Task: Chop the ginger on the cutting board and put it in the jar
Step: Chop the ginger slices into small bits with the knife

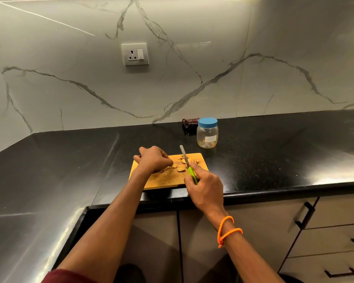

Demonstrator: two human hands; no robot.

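Observation:
A wooden cutting board (168, 178) lies on the black counter near its front edge. Pieces of ginger (181, 169) are spread over its far middle part. My left hand (153, 159) sits on the board's left side with curled fingers, pinching a ginger piece at its fingertips. My right hand (205, 186) grips the green handle of a knife (184, 158), whose blade points away across the ginger, tip past the board's far edge. A clear plastic jar (207, 133) with a blue lid on stands behind the board, to the right.
A dark folded cloth (189, 123) lies by the wall just left of the jar. A wall socket (135, 54) is on the marble backsplash. The black counter (274, 152) runs right and wraps round on the left. Cabinet drawers with handles (305, 216) are below.

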